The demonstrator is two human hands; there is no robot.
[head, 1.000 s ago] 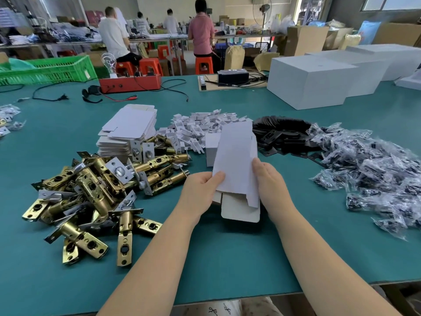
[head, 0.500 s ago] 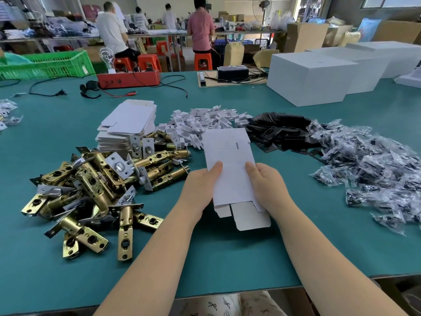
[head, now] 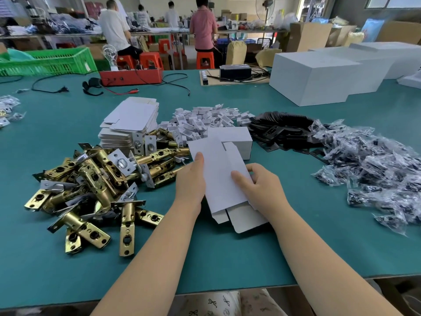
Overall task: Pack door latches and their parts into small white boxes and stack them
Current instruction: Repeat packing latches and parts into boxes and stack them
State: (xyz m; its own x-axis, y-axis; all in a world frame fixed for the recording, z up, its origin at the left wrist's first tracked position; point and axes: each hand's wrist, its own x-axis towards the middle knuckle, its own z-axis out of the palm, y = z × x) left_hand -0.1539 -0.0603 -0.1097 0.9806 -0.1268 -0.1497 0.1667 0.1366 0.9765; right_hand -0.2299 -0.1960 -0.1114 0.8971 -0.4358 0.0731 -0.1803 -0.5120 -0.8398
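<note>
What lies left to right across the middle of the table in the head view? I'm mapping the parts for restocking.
Pile of brass latches → left hand → flat white box held in both hands → right hand → black plates → heap of clear bags.

Flat white box blank (head: 222, 176) lies beside heaped brass latches (head: 91, 185).
</note>
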